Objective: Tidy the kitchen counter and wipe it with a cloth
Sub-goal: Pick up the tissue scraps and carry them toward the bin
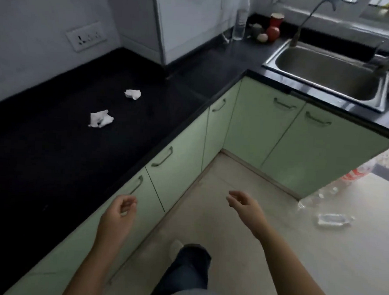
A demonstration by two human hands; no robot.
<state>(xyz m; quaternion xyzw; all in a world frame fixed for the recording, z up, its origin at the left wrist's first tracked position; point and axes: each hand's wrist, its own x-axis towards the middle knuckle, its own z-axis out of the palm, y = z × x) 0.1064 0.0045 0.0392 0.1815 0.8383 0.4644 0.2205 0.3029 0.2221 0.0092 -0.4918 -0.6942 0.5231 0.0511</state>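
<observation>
**A:** What have you got, nearest first?

**B:** My left hand (118, 213) hangs just off the bench (41, 162) edge, fingers loosely curled, gripping nothing. My right hand (244, 203) is out over the floor, fingers slack and parted, also empty. Both forearms reach forward, palms turned inward.

**A:** And the litter?

**B:** Two crumpled tissues on the dark bench, ahead and to the left of both hands. The near tissue (100, 119) lies well apart from my left hand; the far tissue (133, 94) sits beyond it, up and slightly right. Neither has a clear long axis.

**A:** Which hand goes?

**B:** The left, I'd judge; it's nearer, and the right would have to cross over. I see no cloth for certain; something pale lies past the sink (328, 71), too blurred to name.
</observation>
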